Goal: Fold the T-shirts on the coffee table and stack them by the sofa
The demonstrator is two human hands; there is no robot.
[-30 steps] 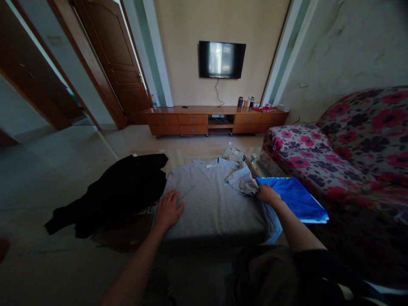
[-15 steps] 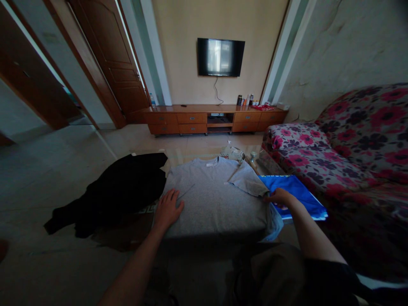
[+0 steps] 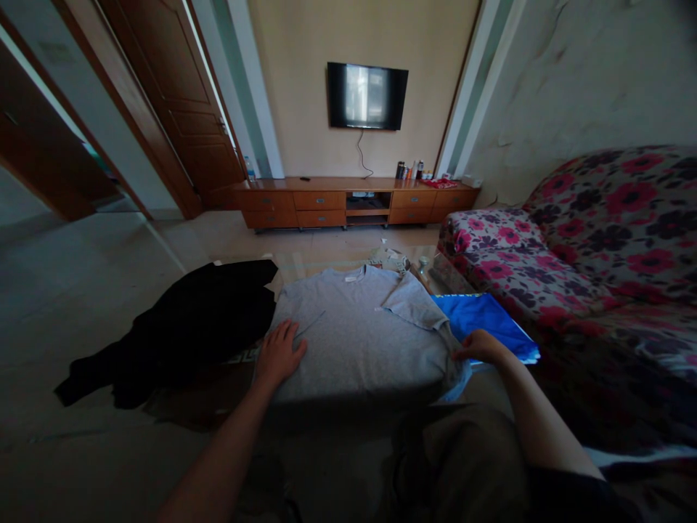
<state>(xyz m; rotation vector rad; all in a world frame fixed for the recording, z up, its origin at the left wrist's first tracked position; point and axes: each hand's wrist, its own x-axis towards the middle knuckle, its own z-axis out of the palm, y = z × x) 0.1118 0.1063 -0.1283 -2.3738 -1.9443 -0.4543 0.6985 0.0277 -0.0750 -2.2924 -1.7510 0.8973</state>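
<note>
A grey T-shirt (image 3: 359,334) lies spread over a low table, its collar toward the far side and one sleeve folded inward on the right. My left hand (image 3: 280,354) rests flat on the shirt's left side, fingers apart. At the right edge of the shirt, my right hand (image 3: 479,346) pinches the fabric between thumb and fingers. Dark clothing (image 3: 201,327) lies crumpled to the left of the shirt. Beyond my right hand is a folded blue item (image 3: 498,327).
A floral-covered sofa (image 3: 588,225) stands on the right. Across the room are a wooden cabinet (image 3: 321,200) with bottles on top and a wall-mounted television (image 3: 367,96). A small glass jar (image 3: 423,264) stands behind the shirt.
The view has shifted slightly, moving the room leftward in the frame. My right hand has moved from the sleeve's end to a lower point on the shirt's right edge. My left hand stays on the shirt.
</note>
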